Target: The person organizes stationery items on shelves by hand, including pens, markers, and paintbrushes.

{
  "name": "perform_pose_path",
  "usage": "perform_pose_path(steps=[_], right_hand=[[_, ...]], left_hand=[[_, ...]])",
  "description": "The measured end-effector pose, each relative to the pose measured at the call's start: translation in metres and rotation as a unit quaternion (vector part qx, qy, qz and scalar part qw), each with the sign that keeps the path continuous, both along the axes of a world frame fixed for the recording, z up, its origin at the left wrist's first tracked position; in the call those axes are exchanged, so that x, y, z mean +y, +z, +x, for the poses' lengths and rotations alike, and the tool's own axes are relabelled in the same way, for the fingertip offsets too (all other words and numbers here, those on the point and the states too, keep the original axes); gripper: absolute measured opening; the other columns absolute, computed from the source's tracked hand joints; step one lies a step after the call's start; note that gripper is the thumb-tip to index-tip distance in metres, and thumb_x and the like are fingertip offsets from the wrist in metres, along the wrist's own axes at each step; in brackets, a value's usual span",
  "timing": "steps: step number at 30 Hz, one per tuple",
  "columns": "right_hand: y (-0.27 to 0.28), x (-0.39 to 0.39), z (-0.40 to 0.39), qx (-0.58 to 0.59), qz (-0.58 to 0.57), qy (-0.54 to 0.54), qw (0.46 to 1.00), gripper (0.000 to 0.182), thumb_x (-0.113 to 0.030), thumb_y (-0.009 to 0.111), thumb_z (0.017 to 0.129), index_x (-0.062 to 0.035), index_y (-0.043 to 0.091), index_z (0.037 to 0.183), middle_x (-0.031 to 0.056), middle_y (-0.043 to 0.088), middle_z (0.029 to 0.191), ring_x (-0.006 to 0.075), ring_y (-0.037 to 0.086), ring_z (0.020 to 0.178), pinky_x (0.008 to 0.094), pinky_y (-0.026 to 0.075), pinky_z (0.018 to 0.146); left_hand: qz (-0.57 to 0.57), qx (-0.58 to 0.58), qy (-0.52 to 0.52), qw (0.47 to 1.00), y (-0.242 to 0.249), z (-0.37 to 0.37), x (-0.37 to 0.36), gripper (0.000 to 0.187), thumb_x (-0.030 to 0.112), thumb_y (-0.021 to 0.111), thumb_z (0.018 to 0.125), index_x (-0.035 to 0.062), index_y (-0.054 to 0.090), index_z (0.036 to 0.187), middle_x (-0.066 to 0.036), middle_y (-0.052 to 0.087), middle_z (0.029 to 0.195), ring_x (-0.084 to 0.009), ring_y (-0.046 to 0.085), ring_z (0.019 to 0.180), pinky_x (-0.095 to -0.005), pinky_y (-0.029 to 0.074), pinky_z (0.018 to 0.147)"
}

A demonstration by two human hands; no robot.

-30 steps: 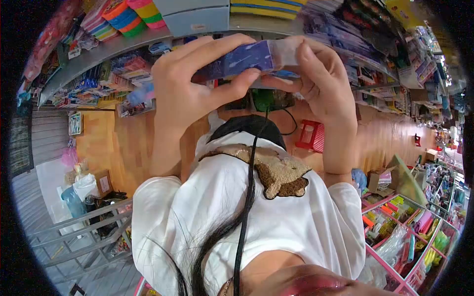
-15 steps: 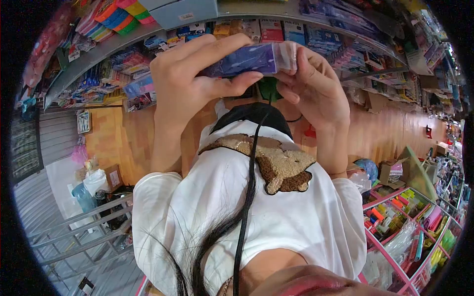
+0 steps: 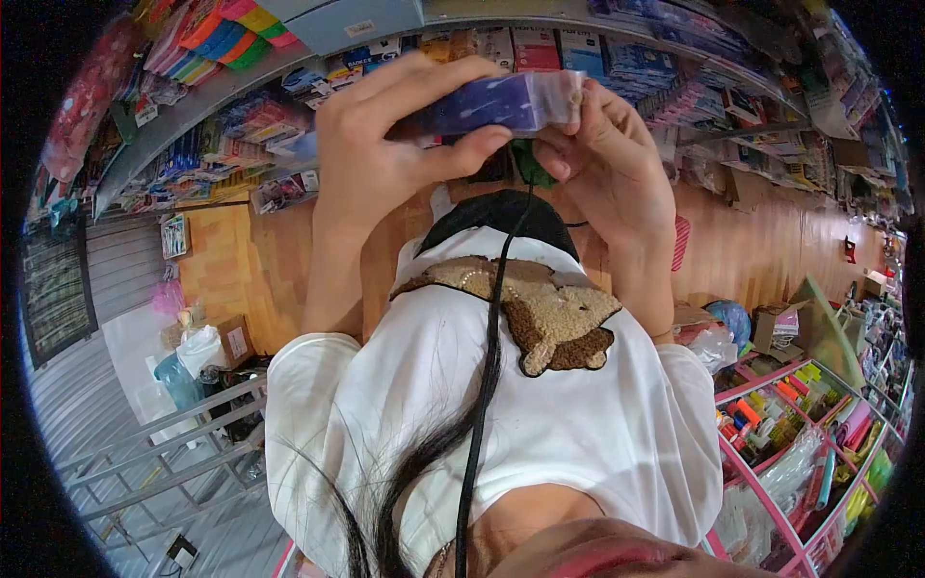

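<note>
A flat purple-blue packet in a clear plastic sleeve (image 3: 482,106) is held up in front of the shelves. My left hand (image 3: 371,144) is closed around its left part, fingers along the far side and thumb along the near edge. The clear end flap of the sleeve (image 3: 563,99) sticks out to the right. My right hand (image 3: 617,144) pinches that flap between thumb and fingers. What the sleeve contains cannot be made out, and my left hand hides its left end.
Shelves of packaged stationery (image 3: 655,87) stretch across the front, with a grey-blue box (image 3: 352,29) on top. At right stands a pink-edged divided rack (image 3: 771,433) of small goods. A metal railing (image 3: 173,438) is at lower left, near bags and a cardboard box (image 3: 234,339).
Both hands and the packet have shifted slightly upward in view, the left hand also a little right. My right fingers remain at the sleeve's clear end. The background has shifted slightly.
</note>
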State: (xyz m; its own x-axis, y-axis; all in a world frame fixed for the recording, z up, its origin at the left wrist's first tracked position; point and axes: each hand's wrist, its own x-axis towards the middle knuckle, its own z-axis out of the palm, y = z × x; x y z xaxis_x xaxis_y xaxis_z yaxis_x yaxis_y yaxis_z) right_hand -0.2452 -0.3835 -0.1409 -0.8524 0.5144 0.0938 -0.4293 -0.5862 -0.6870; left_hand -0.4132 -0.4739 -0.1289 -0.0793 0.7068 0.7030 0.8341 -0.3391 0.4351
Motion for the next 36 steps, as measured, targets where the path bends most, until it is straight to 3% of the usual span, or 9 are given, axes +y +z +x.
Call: perform_pose_path(steps=[4,7,10,13,16,19,22,31,36], right_hand=[[-0.003,0.000,0.000,-0.029,0.040,-0.085,0.995,0.021,-0.023,0.058,0.088,-0.0018,0.058,0.087,0.0016,0.056,0.075,0.0090,0.051,0.063,0.0229,0.044,0.058],[-0.004,-0.002,0.000,-0.063,0.079,-0.141,0.985,0.020,-0.021,0.061,0.086,-0.0010,0.059,0.086,0.0034,0.059,0.076,0.0096,0.055,0.064,0.0234,0.047,0.060],[-0.009,-0.002,0.003,-0.089,0.147,-0.191,0.966,0.020,-0.019,0.062,0.085,0.0003,0.060,0.087,0.0041,0.061,0.078,0.0095,0.056,0.067,0.0233,0.048,0.062],[-0.005,-0.007,0.003,-0.111,0.177,-0.224,0.952,0.020,-0.018,0.062,0.085,0.0018,0.060,0.087,0.0043,0.062,0.079,0.0091,0.057,0.069,0.0230,0.048,0.064],[-0.004,-0.010,0.003,-0.142,0.209,-0.250,0.935,0.019,-0.016,0.061,0.085,0.0027,0.060,0.088,0.0048,0.062,0.080,0.0092,0.057,0.069,0.0227,0.048,0.063],[-0.008,-0.013,0.002,-0.151,0.214,-0.260,0.929,0.017,-0.014,0.060,0.086,0.0029,0.059,0.088,0.0049,0.062,0.081,0.0088,0.057,0.070,0.0224,0.047,0.063],[-0.007,-0.015,0.002,-0.167,0.222,-0.266,0.923,0.015,-0.012,0.058,0.087,0.0027,0.058,0.087,0.0042,0.061,0.081,0.0077,0.055,0.072,0.0213,0.045,0.066],[-0.019,-0.020,-0.005,-0.189,0.293,-0.348,0.870,0.011,-0.008,0.055,0.088,0.0022,0.056,0.087,0.0036,0.059,0.081,0.0078,0.051,0.077,0.0209,0.041,0.071],[-0.025,-0.022,-0.011,-0.170,0.306,-0.389,0.852,0.011,-0.009,0.053,0.089,0.0017,0.053,0.088,0.0041,0.057,0.080,0.0082,0.049,0.077,0.0215,0.040,0.071]], left_hand=[[-0.001,-0.036,0.024,0.999,0.006,0.010,0.001,0.039,0.020,0.073,0.067,0.0057,0.065,0.103,-0.010,0.057,0.101,-0.0198,0.055,0.092,-0.0283,0.044,0.078],[0.042,-0.091,-0.015,0.995,0.005,0.019,0.006,0.035,0.018,0.076,0.065,0.0091,0.066,0.097,-0.003,0.060,0.087,-0.0172,0.059,0.077,-0.0294,0.048,0.067],[0.008,-0.131,-0.010,0.991,0.012,0.035,0.007,0.029,0.013,0.074,0.067,0.0083,0.067,0.094,-0.004,0.062,0.086,-0.0166,0.061,0.075,-0.0266,0.049,0.065],[0.019,-0.096,-0.016,0.995,0.007,0.034,0.013,0.023,0.012,0.073,0.068,0.0072,0.068,0.090,-0.005,0.064,0.084,-0.0157,0.063,0.072,-0.0241,0.049,0.063],[-0.019,-0.157,-0.020,0.987,0.011,0.039,0.008,0.019,0.004,0.073,0.067,0.0038,0.069,0.086,-0.006,0.067,0.085,-0.0151,0.062,0.078,-0.0257,0.047,0.071],[-0.004,-0.120,-0.012,0.993,0.010,0.037,0.008,0.017,0.004,0.072,0.067,0.0035,0.069,0.083,-0.006,0.067,0.082,-0.0157,0.063,0.075,-0.0257,0.047,0.068],[0.032,0.012,0.050,0.998,0.006,0.043,0.011,0.016,0.004,0.072,0.067,0.0030,0.067,0.082,-0.006,0.066,0.081,-0.0165,0.063,0.072,-0.0253,0.048,0.064],[0.070,0.108,0.077,0.989,-0.010,0.042,0.022,0.018,0.008,0.070,0.070,0.0052,0.060,0.085,-0.005,0.061,0.076,-0.0206,0.060,0.065,-0.0279,0.048,0.056],[0.059,0.052,0.071,0.994,-0.013,0.047,0.025,0.014,0.009,0.067,0.074,0.0048,0.059,0.085,-0.006,0.059,0.075,-0.0229,0.059,0.065,-0.0287,0.047,0.057]])
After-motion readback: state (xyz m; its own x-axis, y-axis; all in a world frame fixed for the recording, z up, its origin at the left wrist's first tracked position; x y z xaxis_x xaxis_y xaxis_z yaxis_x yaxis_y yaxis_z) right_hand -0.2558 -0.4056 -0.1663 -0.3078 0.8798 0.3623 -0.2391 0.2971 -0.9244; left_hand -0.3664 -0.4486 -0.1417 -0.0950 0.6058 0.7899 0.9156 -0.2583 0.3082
